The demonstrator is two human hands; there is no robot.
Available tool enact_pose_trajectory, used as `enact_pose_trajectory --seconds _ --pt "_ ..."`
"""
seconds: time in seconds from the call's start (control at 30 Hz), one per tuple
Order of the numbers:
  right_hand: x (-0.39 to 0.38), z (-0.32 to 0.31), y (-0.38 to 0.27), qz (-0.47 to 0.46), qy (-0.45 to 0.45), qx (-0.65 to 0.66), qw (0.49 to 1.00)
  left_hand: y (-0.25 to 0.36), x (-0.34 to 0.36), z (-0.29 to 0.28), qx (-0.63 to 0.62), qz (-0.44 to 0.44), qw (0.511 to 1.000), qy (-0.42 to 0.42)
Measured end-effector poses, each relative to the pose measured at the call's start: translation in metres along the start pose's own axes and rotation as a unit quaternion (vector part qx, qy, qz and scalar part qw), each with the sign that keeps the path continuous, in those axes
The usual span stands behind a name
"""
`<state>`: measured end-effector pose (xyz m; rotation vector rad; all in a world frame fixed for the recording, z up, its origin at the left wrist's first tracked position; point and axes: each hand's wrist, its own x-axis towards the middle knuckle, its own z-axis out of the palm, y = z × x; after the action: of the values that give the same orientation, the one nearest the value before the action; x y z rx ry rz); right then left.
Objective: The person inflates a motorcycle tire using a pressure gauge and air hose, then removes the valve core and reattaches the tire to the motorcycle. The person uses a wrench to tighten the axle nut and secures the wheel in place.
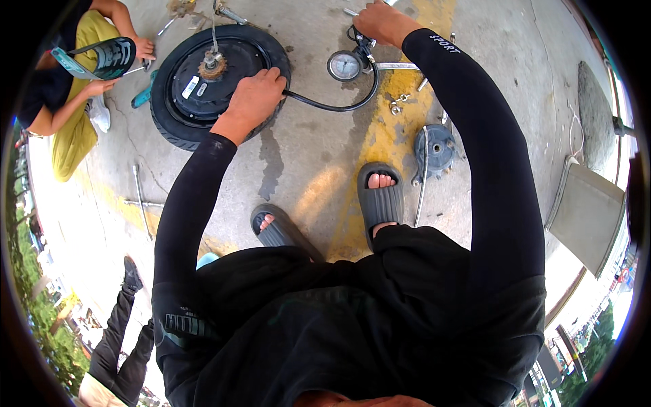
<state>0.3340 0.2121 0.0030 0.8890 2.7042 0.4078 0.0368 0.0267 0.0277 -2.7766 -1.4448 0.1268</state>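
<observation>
A black tyre [166, 112] on a hub-motor wheel lies flat on the ground at the front left. My left hand [256, 95] rests over its right rim with curled fingers, closed on the end of a black air hose [339, 107]; the fingertips and the hose end are partly hidden. The hose loops right to a tyre inflator with a round dial gauge [344, 66]. My right hand [385, 24] is wrapped round the inflator's upper part above the gauge. The wheel's rusty axle nut [211, 66] points up, with a cable rising from it.
At the left, another person crouches, hands [102, 87] near a tool by the wheel. A cross wrench [140, 202] lies nearer. Right of my feet are loose nuts [397, 107], a grey brake drum [434, 148] and a metal rod [422, 183]. A grey box [586, 214] stands far right.
</observation>
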Motion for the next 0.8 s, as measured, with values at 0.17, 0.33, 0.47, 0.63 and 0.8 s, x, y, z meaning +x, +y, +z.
enact_pose_trajectory --seconds 0.17,0.33,0.47,0.63,0.8 --pt "-0.014 0.006 0.008 -0.016 0.073 0.038 0.996 -0.007 0.008 -0.002 0.004 0.043 0.999 -0.013" --pt "-0.021 -0.034 -0.001 0.013 -0.017 0.101 0.995 -0.014 0.02 -0.011 -0.044 0.084 0.994 -0.058" --pt "-0.039 -0.065 0.01 0.097 -0.009 0.116 0.988 0.025 0.047 -0.036 -0.068 0.171 0.983 -0.015" --pt "-0.157 -0.045 0.148 0.136 0.0 -0.016 0.991 0.139 0.092 -0.056 -0.213 0.131 0.962 -0.112" --pt "-0.217 -0.028 0.169 0.042 -0.07 -0.1 0.992 0.307 0.119 -0.01 -0.485 0.1 0.858 -0.132"
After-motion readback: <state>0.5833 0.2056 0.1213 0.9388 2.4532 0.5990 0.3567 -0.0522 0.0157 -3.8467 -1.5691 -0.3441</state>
